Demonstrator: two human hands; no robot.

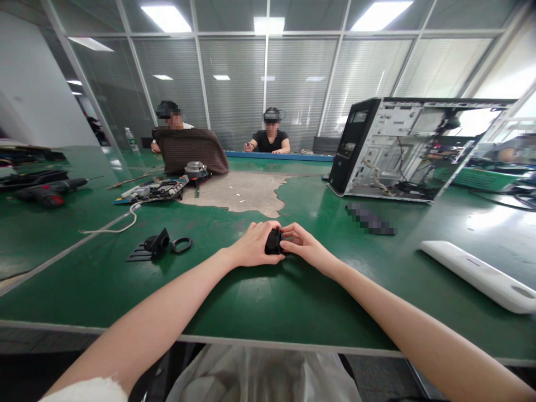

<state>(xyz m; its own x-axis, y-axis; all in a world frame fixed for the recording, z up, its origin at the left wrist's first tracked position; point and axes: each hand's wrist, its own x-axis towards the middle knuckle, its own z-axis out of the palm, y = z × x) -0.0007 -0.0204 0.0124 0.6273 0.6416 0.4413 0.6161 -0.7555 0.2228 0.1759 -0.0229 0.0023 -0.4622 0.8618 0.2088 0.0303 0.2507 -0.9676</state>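
Between my two hands is a small black boxy part (273, 241), held just over the green tabletop; its exact kind I cannot make out. My left hand (254, 244) wraps round its left side, thumb below and fingers over the top. From the right, my right hand (302, 243) grips the same part with thumb and fingertips. To the left lie a black bracket-like piece (157, 244) with a slotted flat base and, beside it, a black ring (181, 244).
An open computer case (355, 148) stands at back right, near a white elongated device (477, 273). Circuit boards (154, 190) and a cable (113, 228) lie left, with a power drill (46, 192) farther out. Two people sit across the table; another is at far right.
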